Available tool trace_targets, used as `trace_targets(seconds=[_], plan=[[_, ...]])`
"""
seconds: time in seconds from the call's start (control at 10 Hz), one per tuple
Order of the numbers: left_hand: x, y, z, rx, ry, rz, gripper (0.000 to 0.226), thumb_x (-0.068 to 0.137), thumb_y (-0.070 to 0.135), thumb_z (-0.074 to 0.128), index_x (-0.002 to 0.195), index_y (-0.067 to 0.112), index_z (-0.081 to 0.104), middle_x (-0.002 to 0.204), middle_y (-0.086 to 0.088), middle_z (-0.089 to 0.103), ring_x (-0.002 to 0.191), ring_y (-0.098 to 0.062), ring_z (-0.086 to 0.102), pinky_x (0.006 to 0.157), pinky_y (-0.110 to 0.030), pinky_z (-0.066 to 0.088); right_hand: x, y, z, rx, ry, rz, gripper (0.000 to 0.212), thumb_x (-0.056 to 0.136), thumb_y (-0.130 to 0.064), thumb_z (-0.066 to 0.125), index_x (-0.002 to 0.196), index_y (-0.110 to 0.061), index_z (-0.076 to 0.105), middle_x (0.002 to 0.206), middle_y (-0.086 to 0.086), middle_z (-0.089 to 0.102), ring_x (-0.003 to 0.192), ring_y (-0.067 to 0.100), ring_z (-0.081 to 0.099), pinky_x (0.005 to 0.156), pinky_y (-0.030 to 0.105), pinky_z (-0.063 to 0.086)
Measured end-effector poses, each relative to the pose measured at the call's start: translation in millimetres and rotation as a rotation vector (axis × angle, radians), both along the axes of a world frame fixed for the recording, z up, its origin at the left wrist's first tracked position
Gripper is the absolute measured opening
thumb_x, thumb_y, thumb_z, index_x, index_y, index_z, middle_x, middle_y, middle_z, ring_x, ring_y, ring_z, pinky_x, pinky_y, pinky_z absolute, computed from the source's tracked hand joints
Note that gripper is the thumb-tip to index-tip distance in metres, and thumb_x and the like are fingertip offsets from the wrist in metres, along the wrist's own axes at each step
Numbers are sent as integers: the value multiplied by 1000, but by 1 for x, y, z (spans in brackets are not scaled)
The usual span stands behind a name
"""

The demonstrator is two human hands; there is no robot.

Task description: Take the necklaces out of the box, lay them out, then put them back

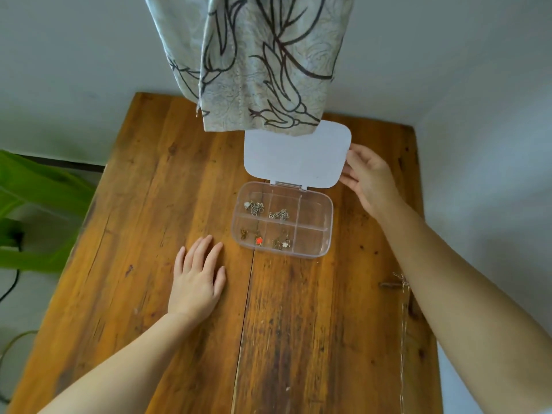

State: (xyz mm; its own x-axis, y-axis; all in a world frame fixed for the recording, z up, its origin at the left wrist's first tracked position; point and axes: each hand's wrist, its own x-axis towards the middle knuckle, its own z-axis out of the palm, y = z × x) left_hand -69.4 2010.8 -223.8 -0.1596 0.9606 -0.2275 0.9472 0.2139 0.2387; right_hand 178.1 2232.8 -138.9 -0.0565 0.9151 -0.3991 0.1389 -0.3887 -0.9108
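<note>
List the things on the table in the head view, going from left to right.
Left hand → clear box with necklaces → right hand at the lid's edge → loose chain near the right edge.

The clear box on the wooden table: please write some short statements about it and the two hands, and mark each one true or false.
1. The lid of the clear box is open. True.
2. The right hand is inside a compartment. False: it touches the right edge of the lid.
3. The left hand lies flat on the table, left of the box. True.
4. All six compartments hold jewellery. False: the two on the right look empty.
5. A piece with a red pendant lies in the near left compartment. True.
6. The curtain covers the whole box. False: it overlaps only the far edge of the lid.
</note>
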Motion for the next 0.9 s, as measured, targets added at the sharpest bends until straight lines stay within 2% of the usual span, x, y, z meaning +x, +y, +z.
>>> trace_targets(seconds=[0.1, 0.2, 0.3, 0.4, 0.5, 0.6, 0.8, 0.9], plan=[[1, -1, -1, 5, -4, -1, 58, 90, 45, 18, 136, 17, 39, 146, -10, 36, 139, -24, 23, 116, -44, 5, 11, -32, 9, 156, -147, 108, 30, 98, -28, 47, 125, -20, 55, 119, -7, 64, 109, 5, 61, 91, 21, 50], [0, 0, -3, 7, -3, -2, 59, 90, 45, 17, 137, 17, 38, 147, -10, 34, 139, -24, 21, 116, -44, 4, 24, -61, 4, 321, -344, 298, 28, 98, -24, 46, 123, -19, 57, 109, -14, 62, 99, -12, 56, 84, 6, 45], [-1, 0, -5, 13, 6, -10, 59, 90, 46, 15, 137, 18, 37, 148, -9, 33, 139, -24, 20, 116, -44, 3, 31, -80, -11, 517, -504, 409, 31, 95, -12, 50, 125, -12, 58, 123, 2, 62, 111, -5, 53, 95, 6, 40], [-1, 0, -6, 7, 5, -3, 59, 90, 47, 14, 138, 19, 35, 149, -8, 31, 140, -23, 18, 116, -42, 1, 35, -90, -25, 547, -632, 507, 39, 93, -10, 53, 132, -11, 53, 137, 9, 54, 128, 18, 48, 105, 25, 37], [0, -1, -7, 35, 2, -2, 58, 90, 45, 16, 137, 18, 36, 148, -9, 33, 140, -24, 20, 116, -44, 4, 38, -100, -33, 508, -747, 628, 44, 95, -12, 51, 139, -16, 45, 148, 5, 42, 137, 21, 39, 109, 28, 29], [-1, -1, -7, 63, 0, -14, 55, 91, 42, 19, 136, 16, 38, 146, -10, 35, 138, -25, 23, 116, -45, 7, 37, -104, -37, 452, -811, 673, 45, 98, -15, 46, 142, -20, 40, 154, -2, 32, 140, 16, 32, 109, 22, 22], [-1, 0, -7, 65, -15, -15, 51, 93, 40, 24, 136, 16, 38, 146, -10, 35, 138, -26, 23, 115, -44, 6, 34, -114, -32, 402, -891, 691, 49, 98, -17, 44, 146, -21, 32, 158, -7, 21, 142, 13, 27, 101, 17, 27], [-1, 1, 3, 8, -49, -14, 42, 95, 32, 37, 134, 16, 39, 146, -11, 35, 136, -28, 26, 115, -46, 11, 30, -124, -20, 319, -936, 720, 50, 99, -19, 44, 147, -22, 29, 159, -5, 17, 145, 15, 18, 111, 28, 25]])
